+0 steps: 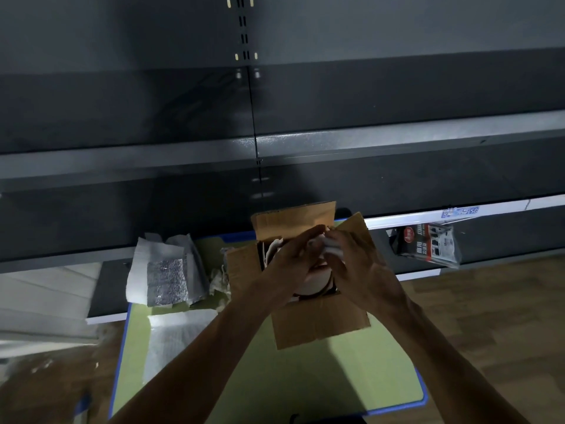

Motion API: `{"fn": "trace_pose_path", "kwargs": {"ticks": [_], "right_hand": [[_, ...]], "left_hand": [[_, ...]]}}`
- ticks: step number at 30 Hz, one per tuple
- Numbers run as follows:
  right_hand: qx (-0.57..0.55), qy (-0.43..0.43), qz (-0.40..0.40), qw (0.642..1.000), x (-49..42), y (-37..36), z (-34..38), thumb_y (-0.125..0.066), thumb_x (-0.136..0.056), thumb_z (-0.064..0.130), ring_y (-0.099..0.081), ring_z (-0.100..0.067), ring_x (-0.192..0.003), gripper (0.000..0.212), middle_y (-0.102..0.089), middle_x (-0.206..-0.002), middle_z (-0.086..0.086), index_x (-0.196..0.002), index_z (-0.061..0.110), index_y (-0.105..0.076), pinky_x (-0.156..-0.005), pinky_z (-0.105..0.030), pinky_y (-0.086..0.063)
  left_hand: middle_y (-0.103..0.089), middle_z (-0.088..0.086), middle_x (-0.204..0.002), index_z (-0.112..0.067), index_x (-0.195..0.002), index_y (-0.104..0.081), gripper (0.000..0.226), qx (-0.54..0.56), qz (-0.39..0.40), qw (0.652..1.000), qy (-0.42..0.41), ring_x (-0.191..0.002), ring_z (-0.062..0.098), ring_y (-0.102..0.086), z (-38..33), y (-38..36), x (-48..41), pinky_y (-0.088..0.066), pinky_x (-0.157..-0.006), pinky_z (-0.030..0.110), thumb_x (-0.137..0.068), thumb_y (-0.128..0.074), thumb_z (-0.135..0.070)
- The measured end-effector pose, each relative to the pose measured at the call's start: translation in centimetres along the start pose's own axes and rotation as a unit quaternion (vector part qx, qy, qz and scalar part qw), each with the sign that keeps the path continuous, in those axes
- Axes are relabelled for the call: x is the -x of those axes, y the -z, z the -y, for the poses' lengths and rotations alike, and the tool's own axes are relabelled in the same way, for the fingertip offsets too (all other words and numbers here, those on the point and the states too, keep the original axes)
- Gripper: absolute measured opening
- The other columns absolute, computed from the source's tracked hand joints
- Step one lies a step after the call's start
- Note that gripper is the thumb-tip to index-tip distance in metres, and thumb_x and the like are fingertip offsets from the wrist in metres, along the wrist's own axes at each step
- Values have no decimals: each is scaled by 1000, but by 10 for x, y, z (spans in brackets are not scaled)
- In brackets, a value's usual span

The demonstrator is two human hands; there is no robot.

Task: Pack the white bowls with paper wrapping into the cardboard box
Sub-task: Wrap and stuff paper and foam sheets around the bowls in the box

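Fingers (348, 244) of the right hand (360, 270) curl round crumpled white paper (330, 249); the left hand (290, 264) reaches onto the same paper, but whether it grips cannot be told. At 6 o'clock beneath the fingertips, a white bowl (315, 284) sits inside the open cardboard box (318, 325) on a green mat (305, 377). Loose paper sheets (165, 270) lie at the box's 9 o'clock, with dark shelving (275, 117) beyond.

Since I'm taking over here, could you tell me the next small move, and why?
Probably lower the paper onto the bowl: the left hand and right hand hold it above the open cardboard box, where the bowl's top shows bare.
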State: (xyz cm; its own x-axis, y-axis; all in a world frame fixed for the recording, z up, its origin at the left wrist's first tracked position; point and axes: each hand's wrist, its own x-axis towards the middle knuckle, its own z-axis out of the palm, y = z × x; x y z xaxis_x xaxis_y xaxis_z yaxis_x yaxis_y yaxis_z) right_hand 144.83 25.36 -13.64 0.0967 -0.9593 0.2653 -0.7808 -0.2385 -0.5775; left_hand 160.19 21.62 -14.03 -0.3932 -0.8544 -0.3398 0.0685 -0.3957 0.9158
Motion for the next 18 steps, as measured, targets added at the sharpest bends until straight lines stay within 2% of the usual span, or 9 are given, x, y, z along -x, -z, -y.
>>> {"fn": "trace_pose_path", "kwargs": {"ticks": [1, 3, 6, 8, 9, 10, 12, 14, 18], "right_hand": [[8, 3, 3, 1000, -1, 3, -1, -50, -93, 30, -62, -14, -101, 24, -63, -110, 18, -117, 31, -53, -82, -33, -54], [15, -24, 31, 999, -3, 10, -5, -50, -91, 30, -66, -16, -98, 24, -67, -108, 15, -114, 36, -56, -79, -35, -55], [44, -40, 59, 997, -6, 24, -12, -56, -90, 30, -69, -11, -90, 21, -69, -101, 17, -111, 32, -54, -71, -31, -52], [105, -28, 59, 992, -5, 29, -14, -61, -89, 30, -69, -17, -80, 26, -70, -90, 10, -113, 26, -52, -61, -30, -49], [128, -26, 62, 989, -5, 33, -15, -62, -88, 32, -69, -19, -76, 29, -70, -87, 8, -115, 25, -51, -59, -29, -48], [142, -36, 67, 987, -4, 35, -17, -62, -88, 35, -69, -19, -75, 31, -70, -86, 8, -116, 27, -51, -59, -28, -48], [178, -60, 67, 980, -5, 42, -19, -58, -88, 41, -66, -16, -68, 31, -69, -85, 9, -118, 34, -50, -56, -28, -48], [255, -70, 49, 963, -8, 49, -21, -53, -88, 43, -58, -14, -56, 27, -68, -80, 9, -114, 34, -51, -49, -22, -37], [292, -99, 0, 951, -15, 50, -15, -75, -74, 32, -47, -14, -41, 21, -62, -61, 3, -88, 20, -64, -46, -9, -13]], "left_hand": [[-63, 16, -125, -11, -133, -55, 33, -32, 4, 999, -10, -113, 28, -64, 0, -1, -1, -54, -95, 44, -101, -52, -16], [-66, 10, -121, -13, -133, -56, 39, -200, 16, 975, -92, -107, 23, -67, 2, 1, -4, -54, -93, 37, -98, -55, -31], [-72, -2, -102, -17, -118, -64, 37, -435, -5, 861, -263, -91, 10, -67, 8, 5, -12, -51, -78, 23, -94, -53, -44], [-73, -3, -89, -19, -105, -68, 27, -536, -66, 777, -323, -77, 11, -68, 11, 3, -18, -42, -60, 15, -95, -57, -41], [-73, -4, -88, -20, -104, -68, 27, -564, -82, 755, -324, -75, 12, -69, 11, 0, -21, -37, -59, 14, -95, -57, -43], [-73, -4, -91, -21, -106, -68, 29, -574, -84, 750, -316, -78, 12, -69, 10, -2, -24, -38, -62, 16, -95, -55, -45], [-72, -4, -103, -23, -113, -65, 32, -563, -56, 772, -290, -88, 13, -68, 7, -2, -32, -43, -68, 21, -95, -53, -46], [-67, -3, -115, -20, -120, -61, 31, -548, -15, 794, -264, -94, 13, -67, 3, 0, -40, -50, -75, 24, -95, -57, -37], [-56, -3, -134, -22, -134, -54, 46, -609, 54, 742, -276, -104, 13, -63, 2, 5, -57, -44, -82, 17, -89, -66, -17]]}}
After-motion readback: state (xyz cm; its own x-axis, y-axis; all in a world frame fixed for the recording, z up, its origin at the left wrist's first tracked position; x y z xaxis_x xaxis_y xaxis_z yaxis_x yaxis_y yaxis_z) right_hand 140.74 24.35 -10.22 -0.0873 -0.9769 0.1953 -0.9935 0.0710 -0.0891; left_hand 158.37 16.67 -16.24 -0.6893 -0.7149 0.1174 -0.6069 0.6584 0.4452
